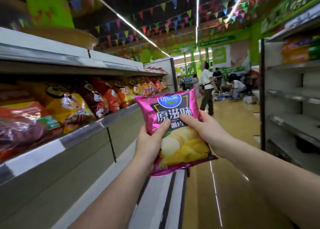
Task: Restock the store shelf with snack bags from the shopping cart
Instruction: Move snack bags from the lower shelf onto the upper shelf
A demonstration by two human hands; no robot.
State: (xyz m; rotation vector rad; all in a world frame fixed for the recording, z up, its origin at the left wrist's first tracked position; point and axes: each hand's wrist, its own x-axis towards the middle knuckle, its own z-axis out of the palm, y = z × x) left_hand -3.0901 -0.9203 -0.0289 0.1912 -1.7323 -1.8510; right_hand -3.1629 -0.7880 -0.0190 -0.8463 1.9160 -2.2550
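Two bare forearms, left hand [149,142] and right hand [206,131] (no sleeves, rings or watch).

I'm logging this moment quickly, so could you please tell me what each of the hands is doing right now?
Left hand: grips the pink chip bag, thumb across its front.
Right hand: grips the same bag from its other side.

You are holding a glossy, crinkled foil-plastic chip bag [174,124]. The shelf edge [83,131] is looking like smooth, shiny metal.
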